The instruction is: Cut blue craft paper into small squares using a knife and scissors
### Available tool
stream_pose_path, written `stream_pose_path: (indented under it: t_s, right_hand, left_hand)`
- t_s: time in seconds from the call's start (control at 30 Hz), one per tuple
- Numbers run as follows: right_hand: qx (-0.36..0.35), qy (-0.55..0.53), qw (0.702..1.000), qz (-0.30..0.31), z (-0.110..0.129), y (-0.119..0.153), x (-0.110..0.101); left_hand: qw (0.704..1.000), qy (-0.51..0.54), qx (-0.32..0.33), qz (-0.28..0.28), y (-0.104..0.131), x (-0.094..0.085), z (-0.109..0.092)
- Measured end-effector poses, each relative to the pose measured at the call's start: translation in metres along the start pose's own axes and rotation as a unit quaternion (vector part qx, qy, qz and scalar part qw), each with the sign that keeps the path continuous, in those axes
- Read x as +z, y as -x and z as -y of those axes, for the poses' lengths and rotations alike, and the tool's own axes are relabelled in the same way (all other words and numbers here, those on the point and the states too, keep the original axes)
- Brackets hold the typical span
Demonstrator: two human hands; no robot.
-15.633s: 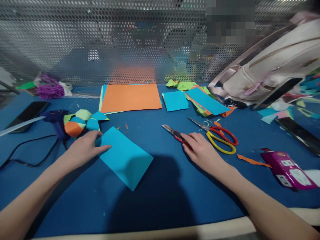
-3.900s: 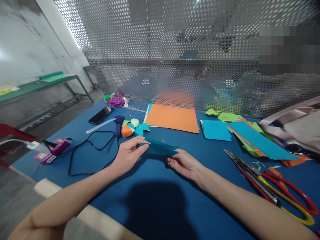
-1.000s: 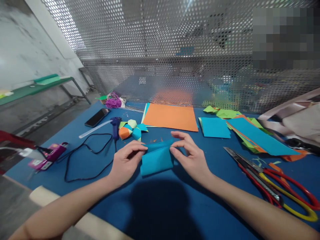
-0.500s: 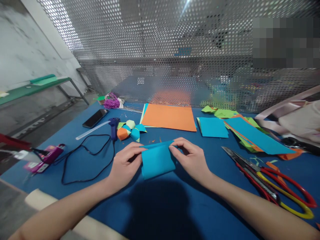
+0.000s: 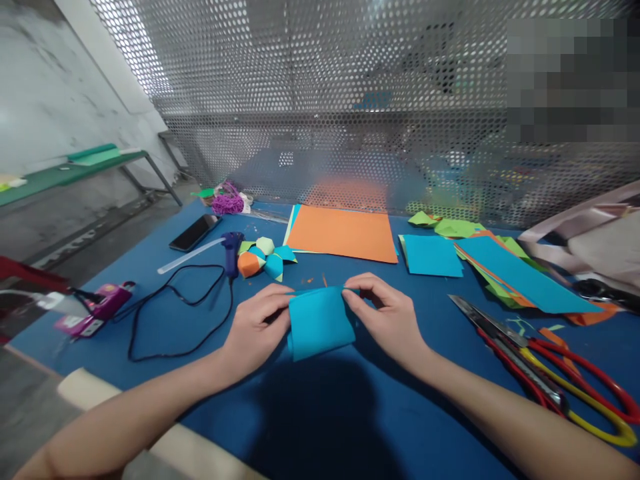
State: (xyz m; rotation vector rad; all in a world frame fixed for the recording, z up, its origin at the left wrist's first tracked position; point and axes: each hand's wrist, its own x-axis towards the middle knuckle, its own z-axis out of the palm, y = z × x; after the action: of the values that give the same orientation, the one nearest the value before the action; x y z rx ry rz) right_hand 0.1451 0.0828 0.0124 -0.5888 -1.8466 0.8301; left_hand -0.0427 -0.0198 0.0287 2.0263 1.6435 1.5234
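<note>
A blue sheet of paper (image 5: pixel 323 323), bent over on itself, is between my two hands above the table. My left hand (image 5: pixel 260 327) pinches its left edge between thumb and fingers. At the upper right corner, my right hand (image 5: pixel 383 312) grips it with thumb and forefinger. The far edges of its layers lie close together, and the near side is a rounded bend. Beyond my hands lies a stack of coloured sheets (image 5: pixel 345 233), orange on top. Small folded paper pieces (image 5: pixel 263 259) in orange, blue and pale green sit past my left hand.
On the left are a glue gun (image 5: pixel 231 253) with its cord, a phone (image 5: pixel 194 232) and a purple power strip (image 5: pixel 95 310). To the right lie blue squares (image 5: pixel 433 255), paper strips (image 5: pixel 525 270), scissors (image 5: pixel 575 380) and a cutter (image 5: pixel 530 373). A perforated metal panel (image 5: pixel 320 113) stands behind.
The blue paper's upper layer has come nearer its far edge, so the layers look closer together. Both hands keep their hold. The whole view has shifted slightly.
</note>
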Motion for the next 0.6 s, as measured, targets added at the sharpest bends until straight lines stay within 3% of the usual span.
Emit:
stream_pose_path:
  t_s: [0.27, 0.43, 0.6]
  right_hand:
    - [-0.036, 0.021, 0.999, -0.001, 0.001, 0.000, -0.001]
    - [-0.052, 0.021, 0.998, 0.002, 0.002, 0.001, 0.000]
    - [0.021, 0.025, 0.999, -0.008, 0.001, 0.006, 0.000]
  left_hand:
    - [0.995, 0.089, -0.001, 0.055, 0.000, -0.009, -0.003]
    - [0.994, 0.047, -0.095, 0.001, 0.001, -0.003, -0.001]
    - [0.984, 0.038, -0.174, -0.028, 0.003, 0.002, 0.001]
